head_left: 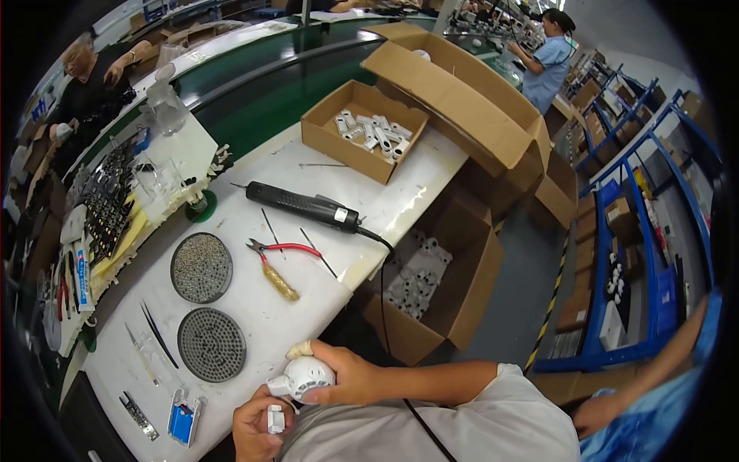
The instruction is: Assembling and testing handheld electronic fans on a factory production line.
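Close to my body, my right hand (348, 375) is wrapped round a white rounded plastic housing (308, 377) with slots in its face and a short arm on its left. A pale cover sits on one fingertip of that hand. Just below and to the left, my left hand (254, 431) pinches a small white plastic piece (275, 420). A short dark cable seems to run between the two parts. On the table beside them lie two round dark trays, one with small metal screws (202, 268) and one dotted with holes (212, 345).
A black electric screwdriver (302, 206), red-handled cutters (277, 262), tweezers (159, 333) and a blue-and-white part (183, 420) lie on the white table. A carton of white parts (366, 162) stands farther off; another carton (469, 292) sits below right. Another person's arm (647, 377) is at right.
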Available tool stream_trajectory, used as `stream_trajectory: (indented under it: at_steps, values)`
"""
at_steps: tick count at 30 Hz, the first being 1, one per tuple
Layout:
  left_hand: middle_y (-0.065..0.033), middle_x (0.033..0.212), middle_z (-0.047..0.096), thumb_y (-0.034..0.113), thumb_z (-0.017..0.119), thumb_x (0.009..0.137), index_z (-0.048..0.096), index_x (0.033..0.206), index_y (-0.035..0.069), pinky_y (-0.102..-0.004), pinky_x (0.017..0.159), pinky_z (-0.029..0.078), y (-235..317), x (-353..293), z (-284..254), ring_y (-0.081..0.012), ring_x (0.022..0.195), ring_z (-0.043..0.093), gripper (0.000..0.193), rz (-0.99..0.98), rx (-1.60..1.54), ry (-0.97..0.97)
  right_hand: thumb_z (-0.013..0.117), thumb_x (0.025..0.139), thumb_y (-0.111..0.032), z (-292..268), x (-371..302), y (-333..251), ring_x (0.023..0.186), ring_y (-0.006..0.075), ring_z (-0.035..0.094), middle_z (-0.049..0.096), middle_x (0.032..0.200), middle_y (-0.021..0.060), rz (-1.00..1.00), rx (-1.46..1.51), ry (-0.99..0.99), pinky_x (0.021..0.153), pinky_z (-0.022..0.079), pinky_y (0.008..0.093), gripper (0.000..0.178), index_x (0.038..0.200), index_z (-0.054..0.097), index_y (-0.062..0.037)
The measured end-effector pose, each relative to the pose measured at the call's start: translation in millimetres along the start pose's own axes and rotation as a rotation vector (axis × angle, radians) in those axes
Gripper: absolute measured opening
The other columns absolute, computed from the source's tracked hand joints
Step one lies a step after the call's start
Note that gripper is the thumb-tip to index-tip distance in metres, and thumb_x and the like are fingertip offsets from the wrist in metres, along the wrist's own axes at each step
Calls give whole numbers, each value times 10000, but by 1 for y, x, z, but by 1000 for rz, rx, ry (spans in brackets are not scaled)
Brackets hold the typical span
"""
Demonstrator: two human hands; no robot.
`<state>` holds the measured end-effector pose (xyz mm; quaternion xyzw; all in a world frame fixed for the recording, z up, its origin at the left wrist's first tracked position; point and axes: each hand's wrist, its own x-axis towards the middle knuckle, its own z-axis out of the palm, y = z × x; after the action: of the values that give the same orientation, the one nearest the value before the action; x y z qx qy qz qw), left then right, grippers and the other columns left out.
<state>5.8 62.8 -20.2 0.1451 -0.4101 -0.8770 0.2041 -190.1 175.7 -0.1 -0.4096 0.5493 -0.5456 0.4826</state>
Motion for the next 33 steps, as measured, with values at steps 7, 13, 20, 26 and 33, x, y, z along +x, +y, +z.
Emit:
stream_trajectory:
  at_steps: [7,13,20,26,33]
  values:
    - [-135,939,560,212,836,571,629,966,-76,-311,581,448,4,-10,-12,-208,724,568,531,-34,28,-2,691,826,-275,5,10,2,742,133,580,613,886,94,-46,36,-63,658,497,281,523,1194,461,17]
    - [-139,964,568,211,843,567,675,938,-36,-319,756,460,47,-18,-14,-234,873,579,476,-122,896,-261,659,861,-338,2,18,-4,589,72,555,603,774,57,429,299,-242,449,458,220,422,1093,516,-16]
    - [-170,1153,560,203,820,623,661,1033,-4,-383,853,456,75,-8,-16,-289,1040,547,486,34,1053,-251,638,869,-324,6,26,-9,635,51,562,615,844,18,371,299,-67,481,465,205,365,1086,573,-38]
    - [-152,1046,615,119,801,659,627,1105,4,-339,797,478,77,-20,-16,-280,945,593,493,134,1043,13,625,845,-297,16,49,-17,805,87,581,628,921,56,343,222,-168,695,481,229,408,1101,546,11]
    - [-141,953,635,130,808,654,603,1134,-2,-301,713,494,66,-28,-14,-257,804,620,538,198,1168,188,627,823,-295,40,60,-20,857,107,586,633,946,85,325,151,-215,755,478,243,440,1101,522,29]
